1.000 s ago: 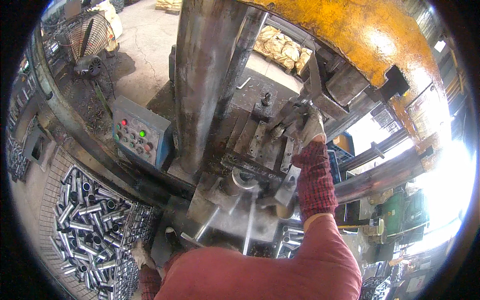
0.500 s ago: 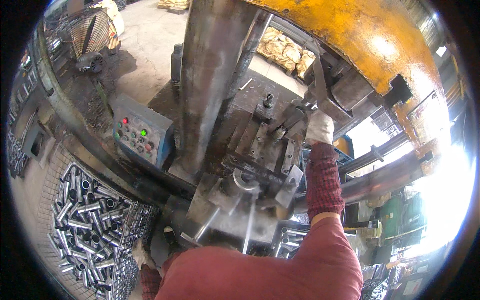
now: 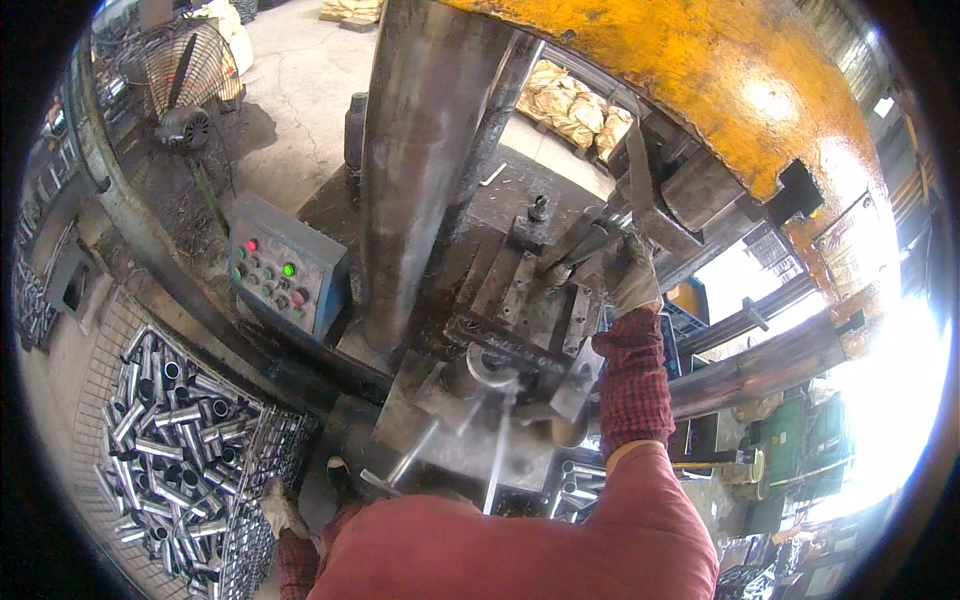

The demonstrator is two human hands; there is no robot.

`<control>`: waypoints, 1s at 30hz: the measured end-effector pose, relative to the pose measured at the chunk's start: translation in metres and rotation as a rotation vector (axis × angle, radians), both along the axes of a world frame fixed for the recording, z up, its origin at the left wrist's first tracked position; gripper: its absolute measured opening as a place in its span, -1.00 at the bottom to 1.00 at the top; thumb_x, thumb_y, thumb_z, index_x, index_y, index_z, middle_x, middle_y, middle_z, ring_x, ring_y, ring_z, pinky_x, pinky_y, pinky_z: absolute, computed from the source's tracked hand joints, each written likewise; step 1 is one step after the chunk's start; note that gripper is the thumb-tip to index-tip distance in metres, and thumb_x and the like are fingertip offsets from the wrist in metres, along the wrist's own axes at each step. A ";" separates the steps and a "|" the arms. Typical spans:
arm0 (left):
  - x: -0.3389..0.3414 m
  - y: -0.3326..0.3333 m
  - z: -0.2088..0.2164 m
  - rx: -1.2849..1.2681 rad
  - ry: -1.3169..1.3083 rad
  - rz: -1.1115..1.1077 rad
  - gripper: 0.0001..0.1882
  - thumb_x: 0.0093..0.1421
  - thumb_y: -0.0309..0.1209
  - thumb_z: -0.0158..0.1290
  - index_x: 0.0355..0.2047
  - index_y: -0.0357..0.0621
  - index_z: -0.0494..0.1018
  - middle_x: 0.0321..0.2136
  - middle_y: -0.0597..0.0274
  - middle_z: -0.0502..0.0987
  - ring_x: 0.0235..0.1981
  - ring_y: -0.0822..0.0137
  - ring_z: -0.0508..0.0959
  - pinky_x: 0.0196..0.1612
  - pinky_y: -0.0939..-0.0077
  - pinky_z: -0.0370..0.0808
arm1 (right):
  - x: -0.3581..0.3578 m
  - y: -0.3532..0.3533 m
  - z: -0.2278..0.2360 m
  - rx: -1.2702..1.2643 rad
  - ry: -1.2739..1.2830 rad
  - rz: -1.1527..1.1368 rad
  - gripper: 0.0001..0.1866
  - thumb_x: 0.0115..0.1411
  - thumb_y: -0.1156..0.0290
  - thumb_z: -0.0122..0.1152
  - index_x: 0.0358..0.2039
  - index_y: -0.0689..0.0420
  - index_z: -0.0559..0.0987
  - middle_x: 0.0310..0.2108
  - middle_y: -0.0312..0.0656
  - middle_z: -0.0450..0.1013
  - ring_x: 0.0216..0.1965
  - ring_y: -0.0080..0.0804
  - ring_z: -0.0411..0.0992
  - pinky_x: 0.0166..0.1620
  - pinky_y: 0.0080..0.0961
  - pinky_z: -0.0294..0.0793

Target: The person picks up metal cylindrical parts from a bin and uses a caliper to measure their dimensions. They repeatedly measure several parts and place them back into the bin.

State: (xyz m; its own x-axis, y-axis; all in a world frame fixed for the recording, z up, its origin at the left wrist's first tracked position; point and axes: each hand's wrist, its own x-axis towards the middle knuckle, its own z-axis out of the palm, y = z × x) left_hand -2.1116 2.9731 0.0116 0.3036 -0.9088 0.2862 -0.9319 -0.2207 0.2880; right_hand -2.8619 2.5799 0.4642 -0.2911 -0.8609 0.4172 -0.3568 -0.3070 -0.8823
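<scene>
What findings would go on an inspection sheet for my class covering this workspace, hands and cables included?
Surface: dark, grimy metal bed.
Job's things: metal tubes piled in wire basket; metal fixture on bed.
Clutter: bent rod lying on bed.
Hands: right hand, gloved, near metal fixture, grip unclear; left hand, gloved, beside wire basket, grip unclear.
Cables: nothing clearly seen.
Surroundings: yellow press frame, fan, control box with red and green lights, tan sacks.

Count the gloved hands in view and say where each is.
2: the right hand, below the yellow press frame; the left hand, beside the wire basket of metal tubes. Others could be hidden.
</scene>
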 end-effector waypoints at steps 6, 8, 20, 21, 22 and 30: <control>0.003 0.002 0.003 0.178 0.150 0.104 -0.58 0.65 -0.18 -0.18 0.09 -0.06 0.66 -0.47 0.20 0.60 -0.56 0.26 0.62 -0.45 0.24 0.63 | -0.018 -0.014 -0.007 0.189 -0.159 -0.036 -0.71 0.47 0.25 0.40 0.06 0.16 0.70 -0.08 -0.22 0.68 -0.10 -0.38 0.63 -0.01 -0.38 0.63; 0.005 0.008 0.004 0.238 0.195 0.139 -0.59 0.64 -0.18 -0.16 0.10 -0.05 0.65 -0.45 0.20 0.61 -0.55 0.26 0.63 -0.44 0.24 0.64 | -0.037 -0.019 -0.016 0.254 0.037 -0.065 -0.73 0.53 0.30 0.28 0.12 0.14 0.71 0.05 -0.20 0.68 0.02 -0.31 0.64 0.11 -0.36 0.62; 0.009 0.005 0.007 0.330 0.222 0.187 -0.61 0.56 -0.17 -0.06 0.17 -0.02 0.64 -0.37 0.21 0.64 -0.47 0.26 0.65 -0.36 0.22 0.65 | -0.050 -0.021 0.010 0.347 0.510 -0.198 -0.49 0.55 -0.05 0.15 0.20 0.13 0.64 0.10 0.00 0.62 0.11 -0.03 0.58 0.08 -0.14 0.55; 0.008 0.005 0.007 0.334 0.223 0.190 -0.61 0.56 -0.17 -0.05 0.17 -0.02 0.64 -0.36 0.21 0.65 -0.46 0.25 0.65 -0.35 0.22 0.66 | -0.050 -0.024 0.007 0.188 0.714 -0.155 -0.48 0.50 0.05 0.25 0.31 0.10 0.58 0.23 0.02 0.52 0.24 -0.03 0.47 0.20 -0.16 0.50; 0.008 0.004 0.007 0.337 0.226 0.194 -0.61 0.55 -0.17 -0.04 0.18 -0.02 0.64 -0.36 0.21 0.65 -0.46 0.25 0.65 -0.34 0.22 0.66 | -0.051 -0.025 -0.002 -0.051 1.027 -0.208 -0.56 0.53 0.08 0.22 0.21 0.13 0.62 0.04 -0.03 0.57 0.02 -0.13 0.53 0.01 -0.20 0.53; 0.007 0.013 0.005 0.369 0.229 0.213 -0.59 0.50 -0.16 0.03 0.22 0.00 0.63 -0.30 0.21 0.68 -0.40 0.25 0.66 -0.29 0.21 0.67 | -0.027 -0.042 -0.038 0.121 0.601 -0.399 -0.73 0.51 0.30 0.25 0.08 0.13 0.70 -0.21 -0.09 0.69 -0.26 -0.23 0.65 -0.26 -0.26 0.60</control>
